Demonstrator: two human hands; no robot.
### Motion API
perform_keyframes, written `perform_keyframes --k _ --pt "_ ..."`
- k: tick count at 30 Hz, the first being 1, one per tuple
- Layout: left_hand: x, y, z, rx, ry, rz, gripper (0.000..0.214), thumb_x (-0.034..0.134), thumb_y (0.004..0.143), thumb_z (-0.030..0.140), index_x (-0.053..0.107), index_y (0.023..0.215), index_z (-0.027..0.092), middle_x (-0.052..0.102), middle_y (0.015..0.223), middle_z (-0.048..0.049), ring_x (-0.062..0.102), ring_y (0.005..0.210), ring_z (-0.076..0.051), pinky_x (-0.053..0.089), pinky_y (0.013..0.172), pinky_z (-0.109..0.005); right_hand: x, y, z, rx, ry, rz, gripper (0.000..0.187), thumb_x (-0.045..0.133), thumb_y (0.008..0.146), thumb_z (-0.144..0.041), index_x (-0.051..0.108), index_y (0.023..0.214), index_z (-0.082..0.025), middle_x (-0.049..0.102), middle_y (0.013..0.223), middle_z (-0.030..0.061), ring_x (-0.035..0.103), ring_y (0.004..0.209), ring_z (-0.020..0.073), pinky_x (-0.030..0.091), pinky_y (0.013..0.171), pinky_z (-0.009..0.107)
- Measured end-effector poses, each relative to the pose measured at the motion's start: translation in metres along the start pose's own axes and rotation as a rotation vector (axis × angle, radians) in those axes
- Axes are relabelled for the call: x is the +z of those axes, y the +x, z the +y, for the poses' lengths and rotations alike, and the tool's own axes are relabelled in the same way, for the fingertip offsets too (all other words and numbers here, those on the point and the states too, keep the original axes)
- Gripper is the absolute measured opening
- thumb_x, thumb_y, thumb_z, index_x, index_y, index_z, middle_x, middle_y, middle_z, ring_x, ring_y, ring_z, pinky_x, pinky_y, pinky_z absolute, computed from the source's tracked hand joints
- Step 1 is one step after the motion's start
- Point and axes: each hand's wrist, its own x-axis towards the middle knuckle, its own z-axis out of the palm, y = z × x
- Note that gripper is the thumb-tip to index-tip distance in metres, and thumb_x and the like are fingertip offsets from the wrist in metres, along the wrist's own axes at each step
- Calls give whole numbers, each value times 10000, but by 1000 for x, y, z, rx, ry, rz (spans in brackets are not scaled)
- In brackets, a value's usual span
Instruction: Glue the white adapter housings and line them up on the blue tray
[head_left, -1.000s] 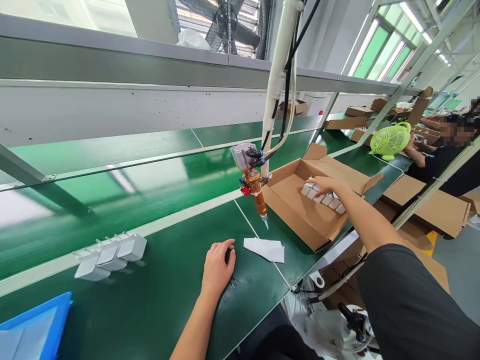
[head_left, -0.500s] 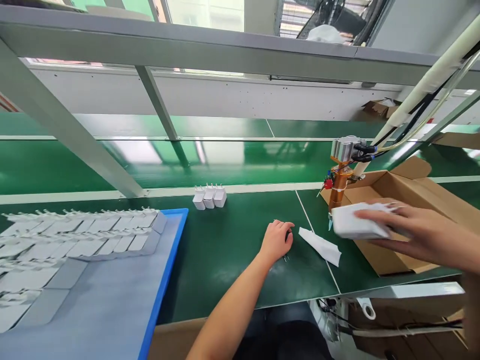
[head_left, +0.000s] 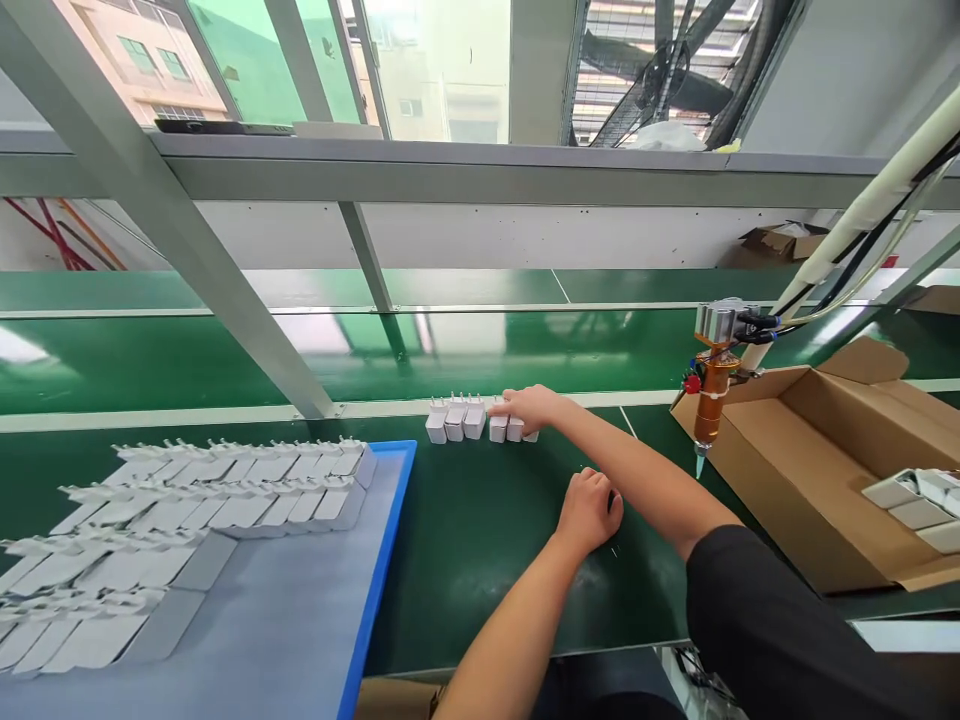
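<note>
At the far edge of the green table, my right hand (head_left: 527,407) reaches over a group of white plug adapters (head_left: 514,430), its fingers closed about their tops. Just left of it stand three more white adapters (head_left: 454,421), pins upward. My left hand (head_left: 590,512) rests curled on the tabletop nearer me. Thin metal pins (head_left: 615,551) show beside that fist; what it holds is hidden. On the left, a blue-edged tray (head_left: 292,620) carries many white adapters (head_left: 225,500) lying in rows.
An orange dispenser (head_left: 712,395) with a pointed nozzle hangs at right from a pale pole (head_left: 862,215) with hoses. Behind it an open cardboard box (head_left: 817,480) holds several white pieces (head_left: 922,510). A grey metal frame (head_left: 450,180) crosses above the table.
My right hand has gone from beside the box, with a white block in it, leftward to the adapter row, where more adapters now stand. The white sheet is out of sight. The view has shifted.
</note>
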Motion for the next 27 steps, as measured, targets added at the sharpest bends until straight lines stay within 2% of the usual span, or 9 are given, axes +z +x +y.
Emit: perform_keyframes --k 3,6,9,12,14,16,19,22,27 --pt "1 3 -2 28 -10 10 66 592 851 146 639 842 190 718 890 -75 645 921 -242 493 790 -349 -7 -7 -1 29 12 21 712 724 792 -130 523 1424 -386 538 1468 91 717 1002 254 553 770 310" --pt "1 7 -6 67 -43 23 136 527 886 137 649 901 195 723 894 -79 644 920 -250 497 809 -375 -16 -45 5 76 47 118 617 671 897 -203 480 1447 -406 442 1566 60 555 1324 283 502 1004 383" --pt "3 16 -12 109 -84 45 235 481 911 155 651 1066 200 732 936 -80 646 956 -265 498 861 -422 -18 -120 14 -122 185 401 450 543 1000 -271 501 1438 -363 543 1478 66 567 1304 215 470 1050 356" --pt "4 24 -16 124 -80 75 217 489 915 216 671 1034 208 741 919 -73 667 936 -269 517 854 -429 -7 -225 28 -267 382 660 362 518 1019 -318 573 1375 -284 668 1308 60 642 1186 158 509 982 271" --pt "4 25 -16 114 -81 66 244 480 915 237 678 1056 211 749 918 -68 676 933 -266 531 837 -420 11 -299 50 -28 424 822 310 558 998 -288 625 1300 -265 735 1155 42 699 1029 145 547 917 264" --pt "3 25 -15 96 -85 52 276 469 917 258 678 1092 213 757 932 -64 681 951 -265 538 835 -417 36 -364 87 379 398 910 294 553 993 -319 642 1265 -252 736 1135 58 708 997 175 575 899 311" --pt "1 27 -15 74 -77 33 289 465 920 301 683 1086 210 760 927 -63 687 955 -272 543 827 -417 78 -432 152 1008 293 602 380 481 1012 -359 570 1362 -241 668 1290 107 697 1048 216 596 890 359" --pt "1 29 -16 58 -72 41 298 458 925 338 684 1077 217 757 912 -56 691 933 -269 546 815 -412 116 -468 200 1131 270 410 325 587 974 -329 632 1267 -195 672 1233 146 679 1042 243 579 916 416" --pt "1 30 -17 53 -88 45 302 467 929 374 685 1078 227 758 918 -52 694 922 -254 546 833 -398 157 -478 231 1141 294 205 310 601 982 -375 617 1228 -188 637 1242 87 654 1044 192 582 902 402"
